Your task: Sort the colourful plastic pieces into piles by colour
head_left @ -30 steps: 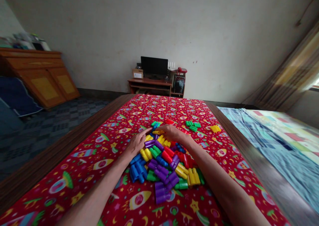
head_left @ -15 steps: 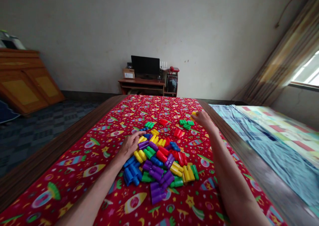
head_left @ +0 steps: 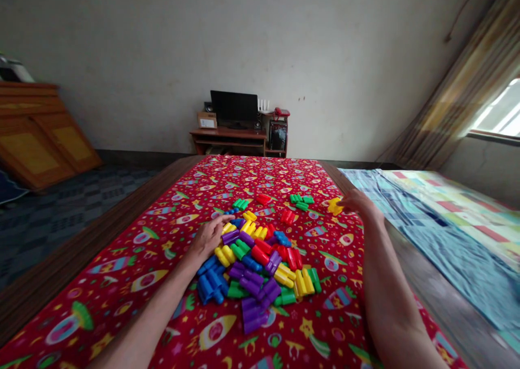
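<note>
Starting at the upper left, a wooden cabinet [head_left: 44,136] stands against the wall, and below it the red rocket-print tablecloth [head_left: 122,298] stretches across the frame. Here's the left hand [head_left: 209,236], just left of centre, at the upper-left edge of the heap of plastic building blocks [head_left: 247,279]; its index finger reaches forward, fingers loosely extended, nothing visible in their grasp. Up top, a black monitor [head_left: 234,108] sits on the desk. That heap fills the lower middle: blue at its left, purple at the bottom, yellow, red and green mixed through. Above its right side lies a red block [head_left: 288,217], then a green cluster [head_left: 301,201]. And right of centre, yellow blocks [head_left: 335,206]! The right hand [head_left: 361,202] has its fingertips right at them; clamped or merely touching, I can't tell. Far right, a patchwork-covered bed [head_left: 442,206] beneath the curtain [head_left: 442,106].
</note>
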The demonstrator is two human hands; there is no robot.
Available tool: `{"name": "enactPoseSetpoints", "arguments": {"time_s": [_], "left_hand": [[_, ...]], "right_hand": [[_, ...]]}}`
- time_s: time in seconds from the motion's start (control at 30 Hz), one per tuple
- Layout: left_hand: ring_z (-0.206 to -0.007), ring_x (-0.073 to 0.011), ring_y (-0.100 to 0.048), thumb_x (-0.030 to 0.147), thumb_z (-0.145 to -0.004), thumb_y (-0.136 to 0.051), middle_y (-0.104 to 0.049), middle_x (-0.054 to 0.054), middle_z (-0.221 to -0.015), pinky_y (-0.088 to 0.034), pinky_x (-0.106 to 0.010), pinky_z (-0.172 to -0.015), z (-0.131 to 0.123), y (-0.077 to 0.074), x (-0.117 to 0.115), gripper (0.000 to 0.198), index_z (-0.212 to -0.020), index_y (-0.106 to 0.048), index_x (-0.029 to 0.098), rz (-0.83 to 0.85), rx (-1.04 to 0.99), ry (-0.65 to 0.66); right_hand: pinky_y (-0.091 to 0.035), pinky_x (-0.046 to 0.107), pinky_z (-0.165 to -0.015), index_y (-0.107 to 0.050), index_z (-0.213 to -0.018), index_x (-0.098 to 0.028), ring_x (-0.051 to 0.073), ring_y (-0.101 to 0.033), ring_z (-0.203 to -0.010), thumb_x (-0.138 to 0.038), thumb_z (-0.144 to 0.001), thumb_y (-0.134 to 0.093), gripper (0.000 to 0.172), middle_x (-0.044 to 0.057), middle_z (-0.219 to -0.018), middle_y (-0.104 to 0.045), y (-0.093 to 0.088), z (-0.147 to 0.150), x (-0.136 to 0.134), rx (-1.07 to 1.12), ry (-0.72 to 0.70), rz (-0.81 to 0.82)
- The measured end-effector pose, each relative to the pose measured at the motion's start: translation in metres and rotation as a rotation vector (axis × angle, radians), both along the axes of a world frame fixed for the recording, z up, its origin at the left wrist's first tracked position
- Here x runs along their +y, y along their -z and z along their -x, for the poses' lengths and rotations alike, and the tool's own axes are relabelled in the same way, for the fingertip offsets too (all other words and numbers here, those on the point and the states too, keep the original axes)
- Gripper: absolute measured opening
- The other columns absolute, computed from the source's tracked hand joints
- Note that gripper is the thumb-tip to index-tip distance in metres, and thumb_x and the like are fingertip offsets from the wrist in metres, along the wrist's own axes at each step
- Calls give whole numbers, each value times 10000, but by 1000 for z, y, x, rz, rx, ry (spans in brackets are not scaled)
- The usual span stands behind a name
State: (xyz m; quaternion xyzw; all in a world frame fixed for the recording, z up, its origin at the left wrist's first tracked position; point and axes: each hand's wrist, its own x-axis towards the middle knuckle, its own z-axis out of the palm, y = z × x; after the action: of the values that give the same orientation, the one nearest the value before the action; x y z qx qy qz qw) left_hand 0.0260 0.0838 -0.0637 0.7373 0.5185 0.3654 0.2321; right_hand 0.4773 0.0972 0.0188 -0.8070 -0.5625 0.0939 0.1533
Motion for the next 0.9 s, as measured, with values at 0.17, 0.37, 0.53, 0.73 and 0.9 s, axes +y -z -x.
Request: {"name": "enactPoseSetpoints", "arguments": {"time_s": [0.17,0.37,0.53,0.73,0.9], "left_hand": [[-1032,-240,-681,358,-803,-347,-742,-74,-1084,-522,-332,-917,0,1,0,477,-1063,-699,168,4,-1,-2],[-997,-238,-692,356,-798,-353,-752,-71,-1037,-533,-327,-893,-1,2,1,463,-1041,-704,177,-10,-7,-1],[-1000,-244,-689,392,-818,-356,-752,-83,-1039,-535,-330,-882,-3,0,-3,465,-1017,-712,168,-18,-16,1],[-987,-241,-683,446,-868,-345,-743,-76,-1059,-518,-315,-899,-6,-9,-12,490,-1040,-710,167,-24,5,19],[-962,-237,-678,454,-866,-341,-741,-71,-1049,-514,-317,-901,-6,-9,-12,488,-1009,-713,173,-41,24,25]], "right_hand": [[-446,229,-629,-744,-813,-160,174,-677,-723,-242,-811,-599,167,84,-735,-728,-26,52,2,-172,-84,-57],[-450,220,-695,-740,-1032,-176,164,-666,-833,-195,-861,-578,237,82,-974,-741,-12,158,1,-98,-744,-89],[-472,251,-776,-707,-1123,-205,201,-657,-971,-207,-855,-621,282,86,-1065,-719,11,195,-4,-122,-933,5],[-478,310,-825,-655,-1195,-216,243,-634,-1050,-166,-866,-571,343,107,-1136,-688,-9,174,-11,-255,-727,14],[-465,321,-892,-673,-1119,-189,261,-584,-1146,-166,-808,-641,313,130,-1219,-640,-10,159,-14,-328,-698,168]]}}
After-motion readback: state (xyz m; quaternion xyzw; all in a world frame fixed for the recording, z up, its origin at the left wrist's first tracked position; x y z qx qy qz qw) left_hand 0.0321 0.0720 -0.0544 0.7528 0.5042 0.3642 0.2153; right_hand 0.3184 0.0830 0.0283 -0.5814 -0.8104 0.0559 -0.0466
